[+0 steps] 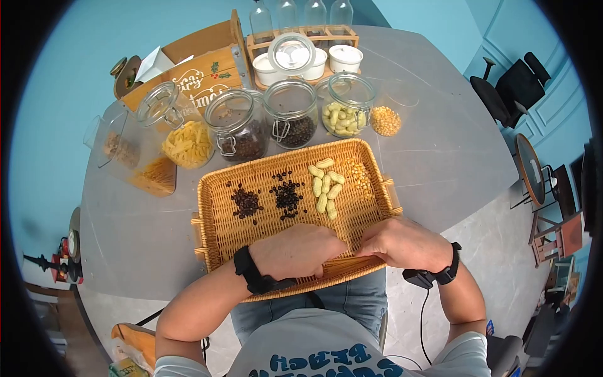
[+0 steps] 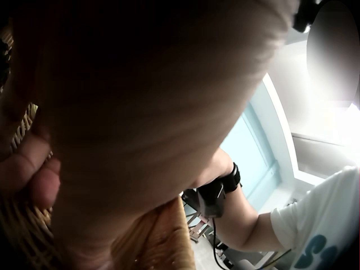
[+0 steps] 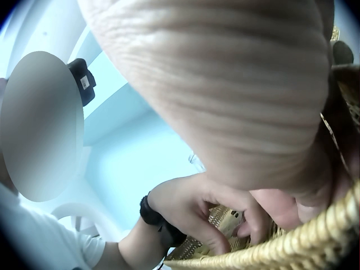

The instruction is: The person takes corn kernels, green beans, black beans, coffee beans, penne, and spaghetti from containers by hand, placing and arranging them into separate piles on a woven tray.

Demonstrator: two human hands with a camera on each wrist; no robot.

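Two hands, left hand (image 1: 295, 251) and right hand (image 1: 405, 242), rest curled on the wicker tray (image 1: 213, 239); what they clamp cannot be told. Box (image 1: 201, 75) lettering is unreadable.

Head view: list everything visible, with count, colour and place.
wicker tray: one, tan, table's near edge.
dark bean piles: two, in tray.
peanuts: one cluster, pale, in tray.
corn kernels: one pile, yellow, tray's right.
clip-top jars: several, glass, behind tray.
wooden rack: one, holding bottles and white pots, table's far side.
wooden box: one, far left.
left hand: fingers curled, on tray's near part.
right hand: fingers curled, at tray's near rim.
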